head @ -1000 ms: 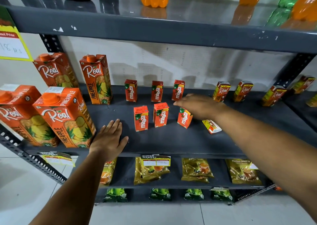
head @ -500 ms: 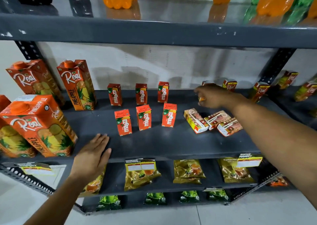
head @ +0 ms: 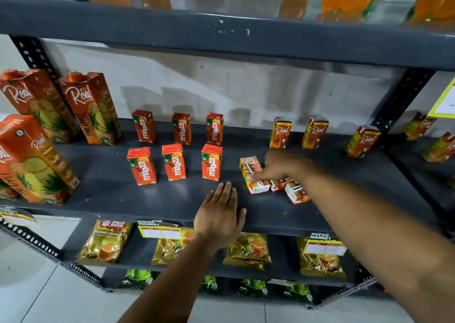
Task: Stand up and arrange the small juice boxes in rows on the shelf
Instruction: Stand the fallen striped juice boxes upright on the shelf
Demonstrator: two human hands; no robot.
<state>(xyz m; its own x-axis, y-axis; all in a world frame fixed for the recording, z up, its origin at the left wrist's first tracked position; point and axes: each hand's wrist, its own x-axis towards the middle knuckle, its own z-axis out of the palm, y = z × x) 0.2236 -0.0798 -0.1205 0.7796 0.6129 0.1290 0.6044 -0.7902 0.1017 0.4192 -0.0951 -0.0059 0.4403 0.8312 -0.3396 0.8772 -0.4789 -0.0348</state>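
Just right of the six upright red Maaza cartons (head: 211, 165) on the grey metal shelf (head: 123, 194), a toppled orange-and-yellow juice box (head: 251, 172) is being reached by the blurred right hand (head: 283, 167), its grip not discernible, while the left hand (head: 219, 219) is laid flat, empty; standing it upright is judged next.

we see our left hand (head: 219, 214) lying flat, fingers spread, on the front edge of the dark grey metal shelf (head: 118, 194). our blurred right hand (head: 283, 166) touches a small orange juice box lying on its side (head: 251, 172), beside two more fallen boxes (head: 295, 192). six small red mango juice boxes (head: 173, 161) stand upright in two rows.
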